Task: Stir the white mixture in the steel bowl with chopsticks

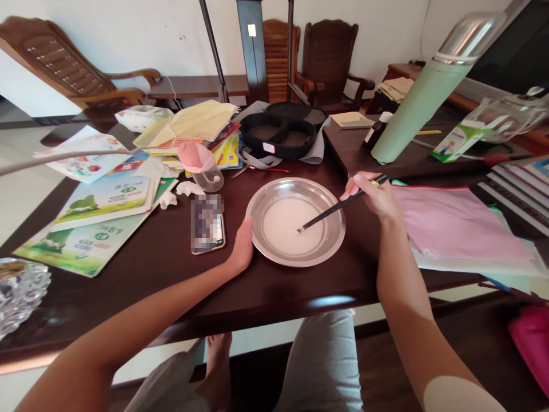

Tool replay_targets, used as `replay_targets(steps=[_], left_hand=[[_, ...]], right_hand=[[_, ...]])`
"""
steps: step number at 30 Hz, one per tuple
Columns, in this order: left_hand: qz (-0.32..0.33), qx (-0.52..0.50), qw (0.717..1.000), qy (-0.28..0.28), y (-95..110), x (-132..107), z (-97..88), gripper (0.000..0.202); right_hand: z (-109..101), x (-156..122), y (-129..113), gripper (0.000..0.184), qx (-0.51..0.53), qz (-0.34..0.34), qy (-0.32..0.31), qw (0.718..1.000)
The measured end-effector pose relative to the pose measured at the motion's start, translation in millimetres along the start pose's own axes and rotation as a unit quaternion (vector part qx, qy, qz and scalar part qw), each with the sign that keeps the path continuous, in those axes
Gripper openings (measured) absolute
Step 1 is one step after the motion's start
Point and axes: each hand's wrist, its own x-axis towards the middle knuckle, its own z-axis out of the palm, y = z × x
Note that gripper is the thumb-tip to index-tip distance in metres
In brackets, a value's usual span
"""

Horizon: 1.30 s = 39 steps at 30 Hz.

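Just left of the right grip [372, 193], closed on chopsticks [330, 213], the bowl [295, 262] of white liquid [281, 224] touches the left grip [243, 247], whose clasp I cannot tell, so a hard stir could slop some toward the phone [207, 223] left of both grips.

1) The one wide view looked out from the person's head, over the near edge of the table [278, 289]
2) It faced forward and down, with the bowl [295, 260] close by, near the middle
3) The left arm [141, 326] and right arm [409, 292] spanned the lower sides, with grey trousers [328, 355] showing between them
4) Its upper part reached across the table to chairs [330, 63] and a wall [171, 34] farther off
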Motion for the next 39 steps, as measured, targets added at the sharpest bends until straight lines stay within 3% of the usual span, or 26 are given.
replay_targets(steps=[3,5,12,17,19,21,26,31,33,39], left_hand=[[-0.002,0.004,1.000,0.007,0,0,-0.4,0.066],[-0.005,0.005,1.000,0.010,-1,0,-0.6,0.064],[0.002,0.007,1.000,-0.001,0,0,-0.5,0.073],[0.000,0.014,1.000,-0.001,3,0,-0.1,0.074],[-0.006,0.015,1.000,0.003,4,0,0.5,0.074],[-0.006,0.009,1.000,0.004,2,0,0.9,0.073],[-0.002,0.006,1.000,0.000,-2,1,0.0,0.073],[-0.004,0.002,1.000,0.002,-1,0,-0.2,0.073],[-0.005,-0.005,1.000,0.003,0,0,0.6,0.074],[-0.002,0.005,1.000,-0.001,2,0,0.6,0.074]], right_hand=[[13,0,-2,0.052,0.006,0.019,-0.080,0.997],[21,1,-4,0.052,-0.008,0.019,-0.089,0.996],[-2,1,-1,0.051,-0.032,0.000,0.040,0.999],[10,0,-2,0.050,-0.003,0.029,-0.077,0.997],[18,1,-4,0.050,-0.010,0.024,-0.087,0.996],[19,2,-4,0.050,-0.022,0.013,-0.060,0.998],[-2,1,0,0.054,-0.035,0.002,0.037,0.999],[9,0,-2,0.052,-0.010,0.022,-0.069,0.997],[17,1,-4,0.051,-0.017,0.021,-0.079,0.997],[1,1,-1,0.049,-0.019,0.002,0.026,0.999]])
